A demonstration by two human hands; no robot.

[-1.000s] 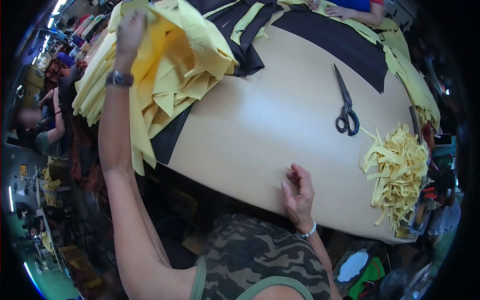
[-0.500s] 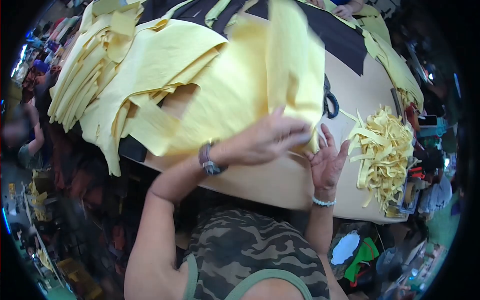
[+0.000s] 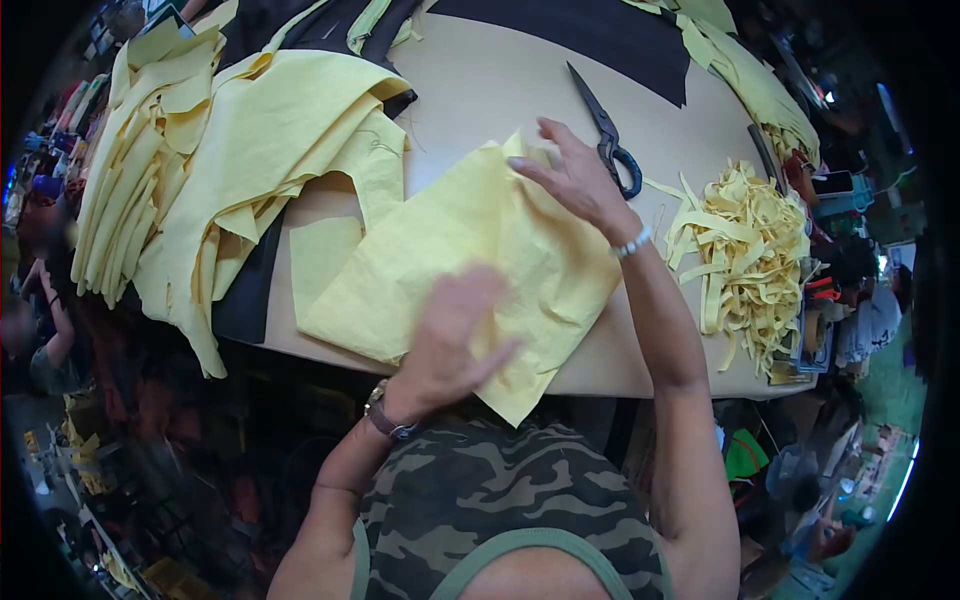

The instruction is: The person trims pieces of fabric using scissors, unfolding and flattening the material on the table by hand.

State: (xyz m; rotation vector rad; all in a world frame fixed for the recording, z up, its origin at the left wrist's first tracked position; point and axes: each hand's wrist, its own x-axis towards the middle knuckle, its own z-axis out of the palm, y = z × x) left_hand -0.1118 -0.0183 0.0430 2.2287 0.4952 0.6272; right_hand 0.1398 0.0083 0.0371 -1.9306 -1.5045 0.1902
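Note:
A folded piece of yellow fabric lies on the table in front of me, its lower corner hanging past the edge. Over its near part is my left hand, blurred, with the thumb out and fingers extended. My right hand is at the fabric's far edge, thumb and fingers apart, gripping nothing. Just beyond that hand lies a pair of dark scissors, blades pointing away from me. Part of the fabric is covered by my hands.
Layered yellow fabric pieces are stacked on the left, some drooping over the table edge. A heap of yellow fabric strips sits at the right. Dark fabric lies across the far side of the tan table.
The yellow fabric, raised and blurred before, now lies folded on the table. My left hand has come back toward me; my right hand has moved up and left. The scissors show fully now.

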